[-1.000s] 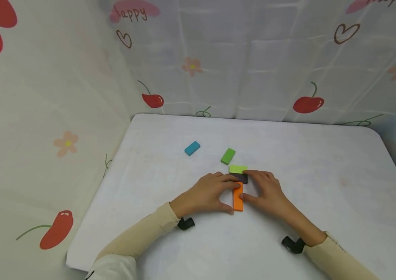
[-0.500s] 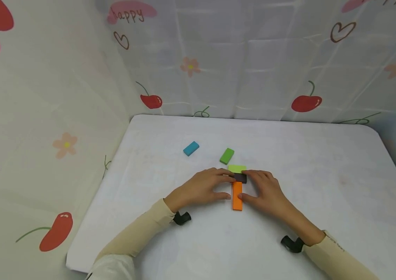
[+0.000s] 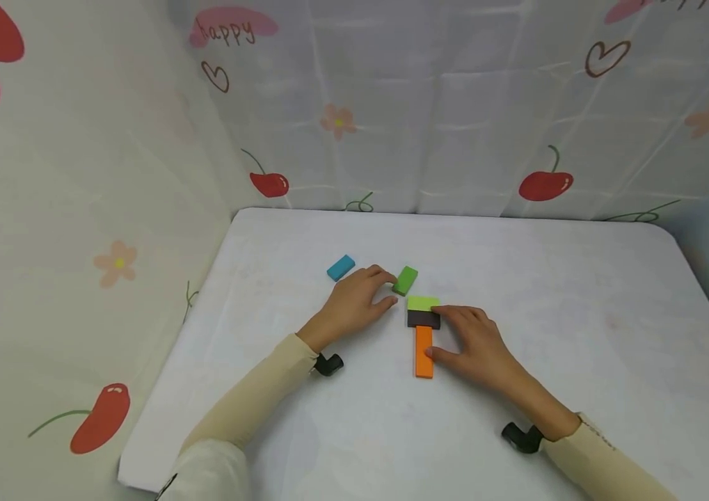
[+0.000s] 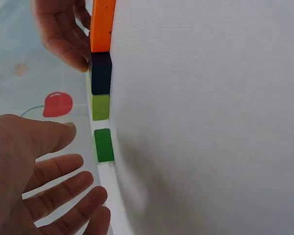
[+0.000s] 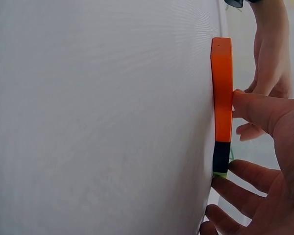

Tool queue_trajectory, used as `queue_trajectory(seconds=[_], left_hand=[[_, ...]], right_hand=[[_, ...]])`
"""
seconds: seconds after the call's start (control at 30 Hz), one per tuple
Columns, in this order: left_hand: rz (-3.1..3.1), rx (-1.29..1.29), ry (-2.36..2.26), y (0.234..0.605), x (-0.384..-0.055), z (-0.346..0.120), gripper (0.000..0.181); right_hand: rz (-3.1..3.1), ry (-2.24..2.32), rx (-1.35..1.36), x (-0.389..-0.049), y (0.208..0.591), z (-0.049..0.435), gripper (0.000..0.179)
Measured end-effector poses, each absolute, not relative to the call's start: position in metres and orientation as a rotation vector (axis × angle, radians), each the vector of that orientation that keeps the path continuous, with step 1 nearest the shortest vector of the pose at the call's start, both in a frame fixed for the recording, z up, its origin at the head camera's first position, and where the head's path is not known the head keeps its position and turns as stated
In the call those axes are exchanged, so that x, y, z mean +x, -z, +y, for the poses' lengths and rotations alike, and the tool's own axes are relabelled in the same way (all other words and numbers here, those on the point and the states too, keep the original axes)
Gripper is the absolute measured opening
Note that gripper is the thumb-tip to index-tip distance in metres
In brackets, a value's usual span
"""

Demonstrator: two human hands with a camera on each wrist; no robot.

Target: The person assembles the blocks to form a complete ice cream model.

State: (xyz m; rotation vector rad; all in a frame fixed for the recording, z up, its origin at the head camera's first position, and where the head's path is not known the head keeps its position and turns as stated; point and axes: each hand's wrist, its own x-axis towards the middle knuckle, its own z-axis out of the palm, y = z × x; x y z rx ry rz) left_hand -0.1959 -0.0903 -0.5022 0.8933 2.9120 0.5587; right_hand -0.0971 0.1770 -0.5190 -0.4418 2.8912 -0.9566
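An orange block (image 3: 424,353) lies lengthwise below a black block (image 3: 423,319), which touches a lime block (image 3: 422,303) on its far side. My right hand (image 3: 482,348) rests beside this row, its thumb at the orange block's side and its fingertips by the black and lime blocks. Close to a loose green block (image 3: 405,280) is my left hand (image 3: 354,303), thumb and fingers spread apart in the left wrist view. Its index fingertip is at the green block's near left corner; whether they touch, I cannot tell.
A blue block (image 3: 341,268) lies on the white table (image 3: 548,271), just beyond my left hand. Printed curtains (image 3: 454,104) hang behind the table and at its left. Each wrist carries a black camera mount (image 3: 329,364).
My left hand has left the black and orange blocks and moved away from me and leftward to the green block. My right hand has stayed at the row.
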Motion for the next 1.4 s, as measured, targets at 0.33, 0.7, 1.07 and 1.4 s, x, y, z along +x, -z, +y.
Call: queue_trajectory(seconds=[0.33, 0.7, 1.07, 1.4], left_hand=[[2.943, 0.919, -0.476, 0.508, -0.215, -0.071, 0.034], [2.901, 0.856, -0.522, 0.508, -0.229, -0.066, 0.037], [2.907, 0.746, -0.575, 0.508, -0.237, -0.074, 0.036], [2.868, 0.709, -0.723, 0.514, -0.246, -0.083, 0.031]], right_hand=[[2.902, 0.925, -0.433, -0.100, 0.517, 0.176, 0.075], [2.888, 0.941, -0.443, -0.102, 0.516, 0.177, 0.076], [2.891, 0.917, -0.417, -0.103, 0.515, 0.178, 0.075], [2.887, 0.944, -0.394, -0.097, 0.515, 0.178, 0.073]])
